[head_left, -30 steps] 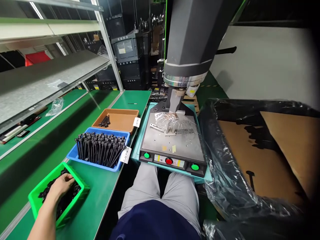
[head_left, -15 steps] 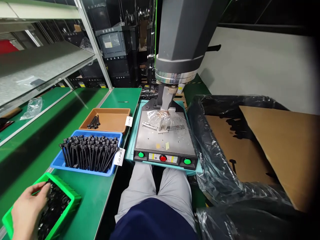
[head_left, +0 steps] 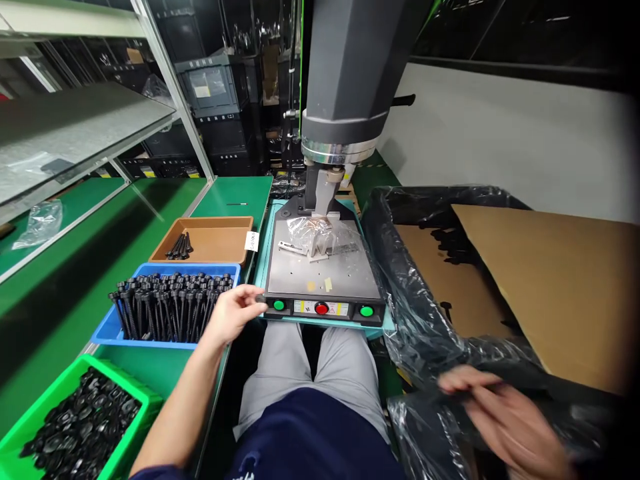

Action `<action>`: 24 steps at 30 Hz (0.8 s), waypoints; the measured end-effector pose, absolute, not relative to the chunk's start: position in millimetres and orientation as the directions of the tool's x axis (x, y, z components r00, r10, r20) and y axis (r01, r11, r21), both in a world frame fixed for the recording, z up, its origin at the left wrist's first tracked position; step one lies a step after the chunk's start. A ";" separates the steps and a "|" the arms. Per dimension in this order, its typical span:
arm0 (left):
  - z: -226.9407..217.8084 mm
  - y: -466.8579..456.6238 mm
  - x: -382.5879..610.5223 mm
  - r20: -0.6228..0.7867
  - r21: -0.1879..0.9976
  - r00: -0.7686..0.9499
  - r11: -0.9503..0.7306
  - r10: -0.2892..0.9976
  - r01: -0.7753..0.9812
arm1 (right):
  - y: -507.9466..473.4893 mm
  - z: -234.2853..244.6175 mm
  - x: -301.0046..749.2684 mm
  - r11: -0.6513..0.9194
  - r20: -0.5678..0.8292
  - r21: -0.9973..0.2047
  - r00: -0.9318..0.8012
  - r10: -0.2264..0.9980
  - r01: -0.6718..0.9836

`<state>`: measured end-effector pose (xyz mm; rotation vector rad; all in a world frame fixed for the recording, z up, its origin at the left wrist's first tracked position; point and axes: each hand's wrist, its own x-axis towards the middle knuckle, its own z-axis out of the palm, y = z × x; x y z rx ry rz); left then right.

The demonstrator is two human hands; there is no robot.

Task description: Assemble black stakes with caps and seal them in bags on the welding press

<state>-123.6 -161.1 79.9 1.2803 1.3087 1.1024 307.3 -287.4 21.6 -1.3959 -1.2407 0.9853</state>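
Note:
My left hand (head_left: 236, 315) is closed in a pinch at the front left corner of the press base (head_left: 325, 267). A small black part (head_left: 261, 298) shows at its fingertips, resembling the pieces in the green bin (head_left: 145, 393). My right hand (head_left: 515, 417), blurred by motion, is over the black plastic lining (head_left: 425, 427) at the lower right. Its fingers look pressed together around something dark that I cannot make out. On the press base a fixture (head_left: 319, 247), partly covered by clear plastic film, sits beneath the grey press head (head_left: 345, 73).
Many black bolt-like parts (head_left: 165, 307) stand in a blue tray (head_left: 103, 333). Behind it, a brown tray (head_left: 220, 243) holds several more. Green buttons (head_left: 367, 311) flank a red button (head_left: 321, 308). At right, cardboard (head_left: 545, 280) lies in a plastic-lined container with black parts.
My left hand has left the green bin and moved right to the press base, carrying a small black part. My right hand has entered at the lower right. The view has shifted slightly.

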 end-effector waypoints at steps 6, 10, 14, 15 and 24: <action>67.3 -154.5 -60.3 -0.050 0.991 0.219 0.075 0.974 -0.108 | -225.0 15.1 198.7 0.002 -0.019 -0.978 -0.099 0.995 0.208; 65.0 -161.2 -54.9 -0.010 0.984 0.251 0.055 0.968 -0.171 | -208.6 22.9 170.3 0.240 0.157 -0.905 -0.248 0.956 0.351; 60.7 -166.3 -60.3 -0.013 0.992 0.323 0.054 0.946 -0.118 | -200.8 21.5 166.7 0.336 0.205 -0.856 -0.339 0.918 0.392; 59.4 -166.9 -61.5 -0.020 0.992 0.338 0.062 0.941 -0.113 | -199.0 20.5 166.6 0.346 0.207 -0.850 -0.351 0.913 0.397; 57.9 -163.2 -63.8 -0.052 0.984 0.424 0.119 0.904 -0.134 | -189.0 23.3 168.2 0.368 0.188 -0.831 -0.412 0.892 0.417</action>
